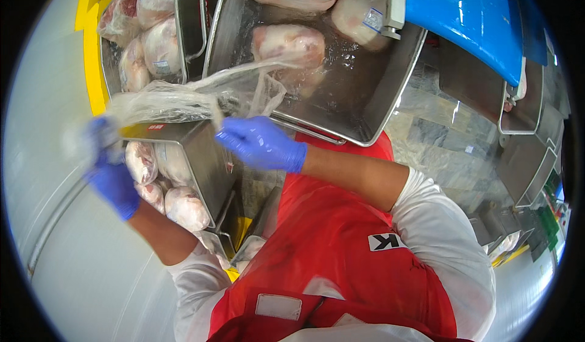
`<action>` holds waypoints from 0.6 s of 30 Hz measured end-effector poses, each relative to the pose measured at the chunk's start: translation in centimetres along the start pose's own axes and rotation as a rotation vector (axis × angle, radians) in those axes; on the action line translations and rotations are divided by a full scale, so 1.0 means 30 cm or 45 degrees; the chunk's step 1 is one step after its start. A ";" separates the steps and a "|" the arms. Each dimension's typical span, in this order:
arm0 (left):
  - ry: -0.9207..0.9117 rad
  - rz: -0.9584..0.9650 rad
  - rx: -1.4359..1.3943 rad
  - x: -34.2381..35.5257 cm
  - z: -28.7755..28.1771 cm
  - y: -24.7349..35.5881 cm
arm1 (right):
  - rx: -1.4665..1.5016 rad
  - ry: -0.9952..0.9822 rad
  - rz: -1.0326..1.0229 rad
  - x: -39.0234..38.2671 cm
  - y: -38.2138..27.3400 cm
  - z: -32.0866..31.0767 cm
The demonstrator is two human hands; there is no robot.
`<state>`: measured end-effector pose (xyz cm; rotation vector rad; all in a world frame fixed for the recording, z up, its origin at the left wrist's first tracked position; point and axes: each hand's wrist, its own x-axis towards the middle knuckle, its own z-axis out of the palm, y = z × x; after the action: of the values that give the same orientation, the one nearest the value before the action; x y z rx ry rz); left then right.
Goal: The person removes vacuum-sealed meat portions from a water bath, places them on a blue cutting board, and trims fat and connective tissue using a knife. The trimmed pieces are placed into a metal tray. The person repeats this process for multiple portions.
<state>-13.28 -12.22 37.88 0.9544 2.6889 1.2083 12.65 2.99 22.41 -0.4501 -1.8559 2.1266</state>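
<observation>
A long clear plastic bag [164, 101] stretches crumpled between my hands and over the edge of a large steel tub [390, 107]. My right hand [262, 142], in a blue glove, is closed on its near edge. My left hand [113, 174], also blue-gloved, is blurred by motion at the far left; pale film shows between its bent fingers. Beyond the plastic, a wrapped piece of meat [289, 45] lies in the tub, partly behind the film. Two more labelled wrapped pieces, one a pale bundle [359, 13], rest at the tub's far side.
A steel bin [207, 159] of wrapped meat stands below my hands. Another meat-filled bin [183, 31] is at the upper left, beside a yellow frame [91, 56]. A blue panel [466, 19] overhangs at the upper right. Steel bins [524, 159] stand farther right on tiled floor [439, 135].
</observation>
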 end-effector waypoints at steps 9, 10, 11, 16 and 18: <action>-0.488 -0.081 0.070 -0.586 0.646 -0.128 | 0.190 0.040 -0.094 0.130 -0.079 -0.065; -0.448 -0.095 0.085 -0.587 0.602 -0.106 | 0.279 0.084 -0.044 0.088 -0.013 -0.101; -0.414 -0.100 0.096 -0.570 0.553 -0.095 | 0.361 0.145 0.011 0.039 0.063 -0.141; -0.296 -0.086 0.309 -0.423 0.217 0.062 | 0.592 0.634 0.971 -0.050 0.695 -0.241; -0.193 -0.111 0.324 -0.435 0.139 0.134 | 0.724 0.761 1.414 -0.003 0.849 -0.199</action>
<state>0.52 -14.61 35.10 0.9017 2.7726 0.7582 14.98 4.93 -3.58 -1.9967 -0.5949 2.4843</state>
